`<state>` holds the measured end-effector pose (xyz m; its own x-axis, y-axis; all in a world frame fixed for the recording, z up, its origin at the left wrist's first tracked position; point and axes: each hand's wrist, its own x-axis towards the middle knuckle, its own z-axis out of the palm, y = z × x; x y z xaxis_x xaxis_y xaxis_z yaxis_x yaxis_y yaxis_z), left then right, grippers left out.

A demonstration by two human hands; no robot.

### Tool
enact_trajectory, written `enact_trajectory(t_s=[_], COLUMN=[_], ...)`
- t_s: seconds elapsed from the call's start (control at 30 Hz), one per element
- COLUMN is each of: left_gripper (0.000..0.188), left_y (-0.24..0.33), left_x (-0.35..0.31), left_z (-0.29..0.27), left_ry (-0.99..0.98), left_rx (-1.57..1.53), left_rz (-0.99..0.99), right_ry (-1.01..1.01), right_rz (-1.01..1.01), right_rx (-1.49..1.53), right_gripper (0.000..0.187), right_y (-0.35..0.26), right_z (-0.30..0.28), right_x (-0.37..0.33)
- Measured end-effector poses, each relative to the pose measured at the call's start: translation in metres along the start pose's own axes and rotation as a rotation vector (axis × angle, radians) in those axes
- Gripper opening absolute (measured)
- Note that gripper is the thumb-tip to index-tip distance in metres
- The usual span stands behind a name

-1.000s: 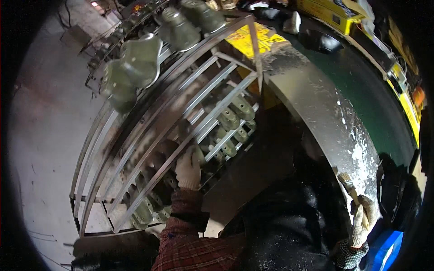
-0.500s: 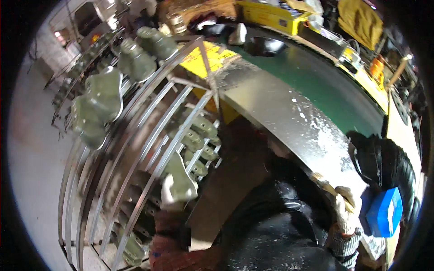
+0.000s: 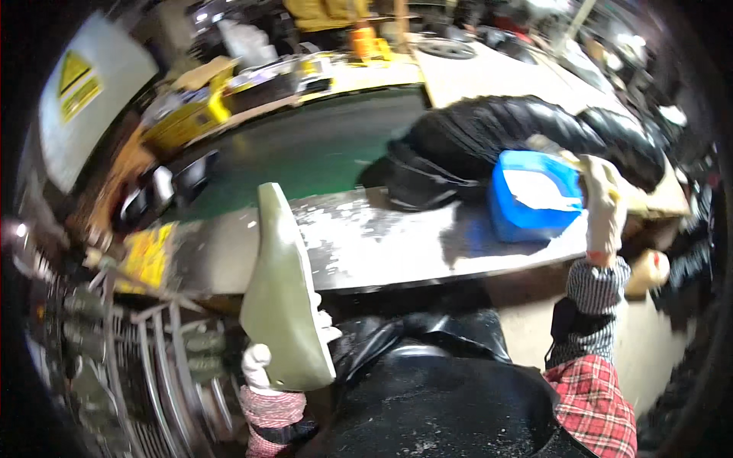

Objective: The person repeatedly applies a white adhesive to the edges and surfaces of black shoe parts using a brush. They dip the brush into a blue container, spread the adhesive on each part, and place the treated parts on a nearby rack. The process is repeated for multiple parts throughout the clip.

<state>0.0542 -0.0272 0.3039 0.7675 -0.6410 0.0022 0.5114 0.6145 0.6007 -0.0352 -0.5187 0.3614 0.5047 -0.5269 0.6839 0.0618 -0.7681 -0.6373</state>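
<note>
My left hand (image 3: pixel 258 365), in a pale glove, is closed round an olive-green, curved, boot-shaft-like piece (image 3: pixel 284 305). The piece stands upright before my apron, narrow end up, and its light fingers show past the right edge. In a cream glove, my right hand (image 3: pixel 605 200) is closed on a tan, stick-like tool (image 3: pixel 566 156), blurred, whose far end lies over the rim of a blue tub (image 3: pixel 500 200). Whitish material fills part of the tub, which stands on the metal worktop (image 3: pixel 217 256).
Large black ribbed rolls or bags (image 3: pixel 489 126) lie behind the tub. A green surface (image 3: pixel 328 153) runs behind the metal strip. At lower left stands a metal rack (image 3: pixel 164 359) with similar olive pieces. Yellow boxes (image 3: pixel 179 126) stand at the back left.
The view has swung right, away from the rack. My left hand has brought the olive piece from the rack to before my apron. My right hand has come up to the blue tub.
</note>
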Motion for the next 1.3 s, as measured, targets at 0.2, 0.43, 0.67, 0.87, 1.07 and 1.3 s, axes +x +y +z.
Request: enact_trajectory(t_s=[0.2, 0.43, 0.67, 0.87, 1.07, 1.3], left_gripper=[0.087, 0.087, 0.092, 0.097, 0.097, 0.084], left_y=[-0.053, -0.067, -0.074, -0.082, -0.074, -0.059], left_x=[0.053, -0.024, -0.033, -0.044, -0.027, -0.019], left_z=[-0.005, -0.047, -0.092, -0.124, -0.116, -0.1], left_ry=[-0.073, 0.709, 0.361, 0.17, 0.349, 0.215], left_rx=[-0.115, -0.19, -0.317, -0.575, -0.813, -0.792], left_rz=[-0.014, -0.199, -0.138, -0.161, -0.251, -0.1], right_ry=[-0.245, -0.154, -0.974, -0.958, -1.27, -1.165], right_rz=[0.094, 0.366, -0.054, 0.198, 0.314, 0.08], right_rx=[-0.396, 0.212, 0.546, 0.78, 1.047, 0.727], right_gripper=[0.026, 0.019, 0.026, 0.027, 0.013, 0.026], right_y=[0.05, 0.06, -0.125, -0.135, -0.127, -0.171], right_z=[-0.011, -0.056, 0.112, 0.263, 0.207, 0.235], right_x=[0.003, -0.007, -0.064, -0.089, -0.104, -0.072])
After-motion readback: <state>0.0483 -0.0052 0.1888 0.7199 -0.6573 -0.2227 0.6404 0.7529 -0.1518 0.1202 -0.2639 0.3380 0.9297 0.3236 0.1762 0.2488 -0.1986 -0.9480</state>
